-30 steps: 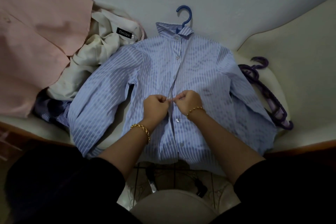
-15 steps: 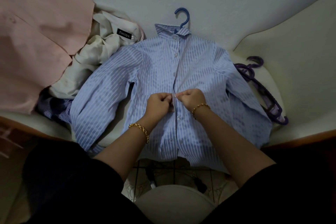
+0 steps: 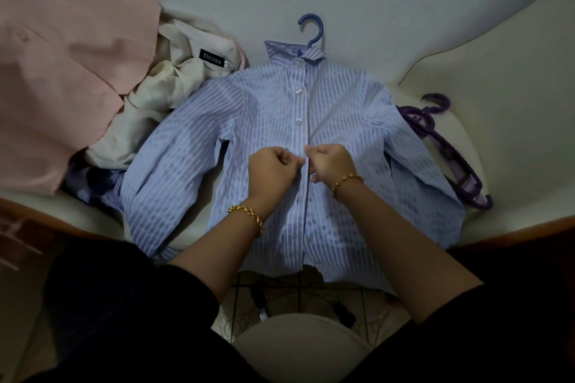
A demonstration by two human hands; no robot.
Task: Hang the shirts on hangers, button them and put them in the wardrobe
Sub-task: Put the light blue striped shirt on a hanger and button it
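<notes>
At the bottom centre, the hem of the striped shirt [image 3: 267, 115] hangs over the wooden front edge [image 3: 513, 233] of the cream seat [image 3: 497, 71], above the tiled floor [image 3: 280, 295]. The shirt lies flat, front up, in the middle of the frame with its sleeves spread to both sides.

My left hand [image 3: 272, 169] and right hand [image 3: 329, 163] meet at mid-chest, fingers curled, each pinching one edge of the placket. Whether the button between them is through its hole I cannot tell.

A dark striped garment [image 3: 90, 183], a cream garment [image 3: 174, 84] and a pink garment [image 3: 62, 56] crowd the left sleeve. The purple hangers [image 3: 448, 149] lie just beside the right sleeve.

Above my hands three white buttons sit closed up to the collar. The blue hanger hook [image 3: 312, 29] pokes out at top centre, with bare seat back behind it.
</notes>
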